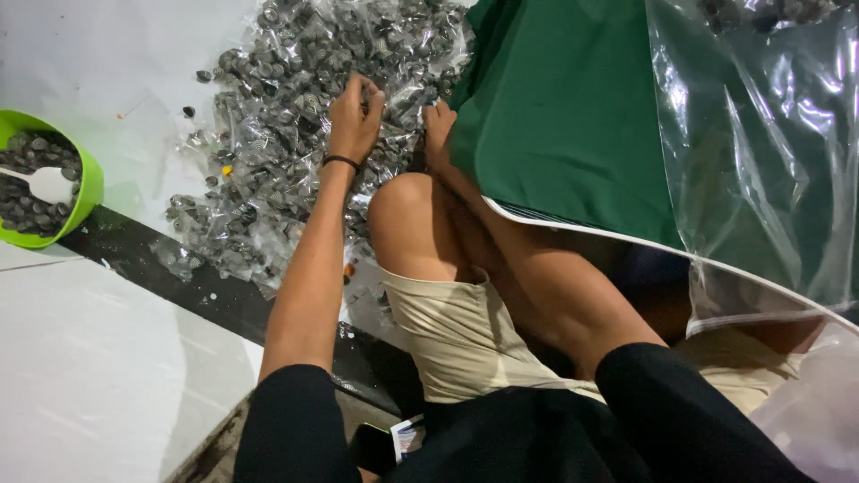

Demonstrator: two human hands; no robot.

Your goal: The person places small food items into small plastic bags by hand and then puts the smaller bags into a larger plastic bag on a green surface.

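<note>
Count: one person seated on the floor (98,358), two hands in view, one raised bare knee (407,215). One heap of small clear packets (295,98), too many to count, each holding dark round pieces; the heap lies on the white floor just beyond the knee. One green bowl (89,192) well to the left of the heap, filled with loose dark pieces, one white spoon (49,183) lying in it. One green cloth (564,116) to the right of the heap, its edge touching the packets. One large clear bag (761,134) over the cloth, farther right. A few loose dark pieces sit on the floor between bowl and heap.

Left hand (355,116): on the heap's near side, fingers curled together and pinched on a packet; black band at the wrist.

Right hand (438,130): just right of the left, at the cloth's edge, resting on the packets. Fingers partly hidden by the cloth; cannot tell whether it grips anything.
</note>
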